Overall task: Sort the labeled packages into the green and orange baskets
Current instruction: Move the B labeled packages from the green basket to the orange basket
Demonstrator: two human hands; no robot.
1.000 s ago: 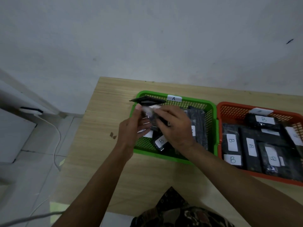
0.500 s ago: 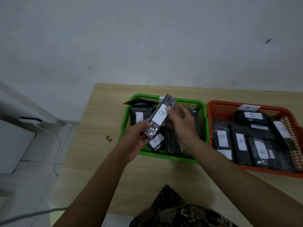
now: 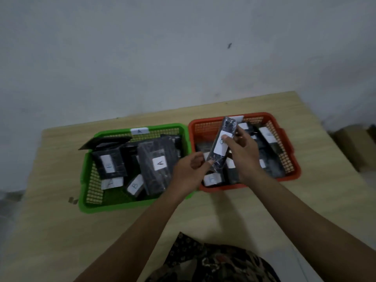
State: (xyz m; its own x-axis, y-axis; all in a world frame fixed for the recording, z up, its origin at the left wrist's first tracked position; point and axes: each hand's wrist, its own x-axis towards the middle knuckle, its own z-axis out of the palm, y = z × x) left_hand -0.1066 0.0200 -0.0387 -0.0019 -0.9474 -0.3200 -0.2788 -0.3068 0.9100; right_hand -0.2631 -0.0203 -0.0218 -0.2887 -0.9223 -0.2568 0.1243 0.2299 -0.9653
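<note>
Both hands, left (image 3: 190, 170) and right (image 3: 242, 151), grip a package (image 3: 222, 143) over the orange basket's (image 3: 289, 139) near-left edge.

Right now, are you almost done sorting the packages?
Not quite. Several black wrapped packages already lie in the orange plastic basket. Both hands, left and right, hold a black labelled package over it. The green plastic basket, tagged A, still holds a small B-labelled package to move.

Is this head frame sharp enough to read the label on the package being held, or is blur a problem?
Head view: dim and motion-smeared; the held package label is unreadable, its letter blurred. The A tag on the green basket stays legible; table edges bow from the wide-angle lens.
</note>
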